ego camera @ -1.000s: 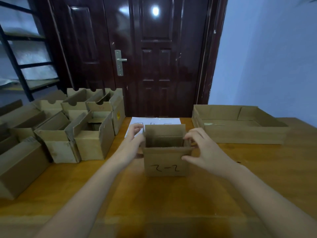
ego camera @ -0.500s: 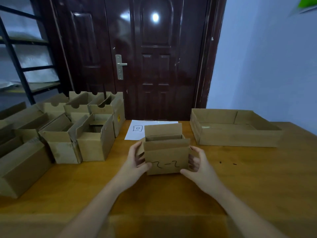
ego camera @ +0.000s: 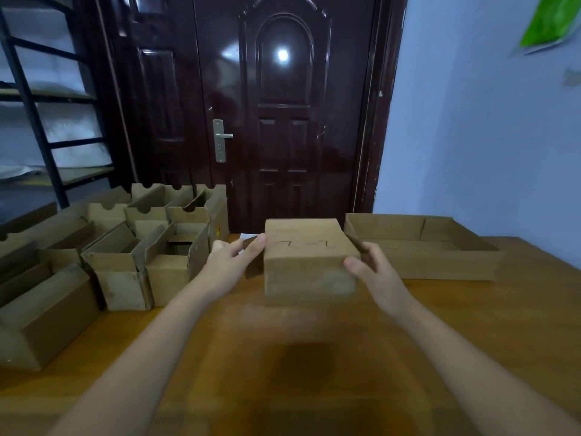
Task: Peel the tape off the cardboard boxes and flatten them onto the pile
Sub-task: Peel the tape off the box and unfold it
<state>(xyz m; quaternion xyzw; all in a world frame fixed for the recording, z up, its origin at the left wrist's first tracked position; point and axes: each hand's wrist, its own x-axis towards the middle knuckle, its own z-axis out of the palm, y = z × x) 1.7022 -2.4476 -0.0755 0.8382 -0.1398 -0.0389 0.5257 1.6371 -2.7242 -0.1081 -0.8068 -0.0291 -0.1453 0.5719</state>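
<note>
A small brown cardboard box (ego camera: 309,262) with handwritten marks on its upper face is held up above the wooden table (ego camera: 314,372), tipped so the marked side faces up. My left hand (ego camera: 234,262) grips its left side, thumb on top near the edge. On the opposite side my right hand (ego camera: 371,270) grips the box, thumb on the near face. Its side flaps stick out behind both hands. The box looks blurred.
Several open cardboard boxes (ego camera: 125,247) crowd the table's left side. A wide shallow cardboard tray (ego camera: 421,247) sits at the back right. A white sheet (ego camera: 246,236) peeks out behind the held box. A dark door (ego camera: 283,121) and a metal shelf (ego camera: 37,121) stand beyond.
Both hands moved from the box's top opening to its sides, lifted it off the table and tipped it over, so the marked face now points up.
</note>
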